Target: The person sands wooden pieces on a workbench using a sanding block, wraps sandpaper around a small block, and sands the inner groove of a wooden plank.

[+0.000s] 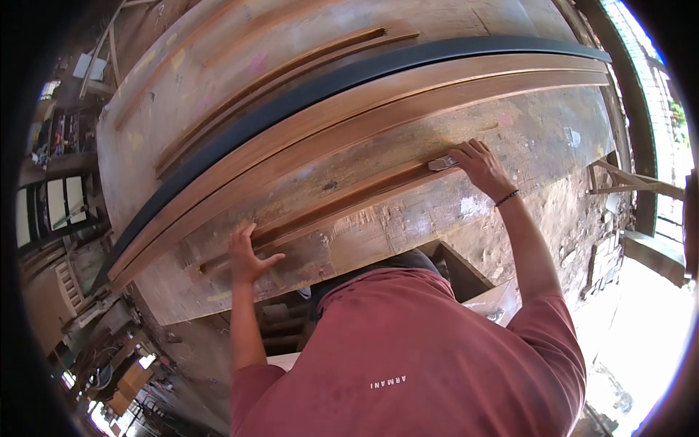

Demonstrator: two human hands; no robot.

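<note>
A grooved strip of brown wood (349, 198) lies on the worn workbench in front of me. My left hand (247, 255) rests near its left end, with thumb and fingers spread apart. At the strip's right end, my right hand (480, 169) has its fingers closed over a small brown-and-grey block (442, 163). The block sits on the strip; its exact kind is hard to make out. Just beyond are long brown wooden boards (349, 125) lying side by side, and along their far edge runs a long dark blue-black strip (291, 115).
The paint-stained workbench (539, 120) reaches away from me. Another slotted wood piece (291, 87) lies farther back. A wooden brace (633, 180) stands off the right end. Clutter (109, 371) covers the left side of the workshop. Below the bench is an open wooden compartment (462, 273).
</note>
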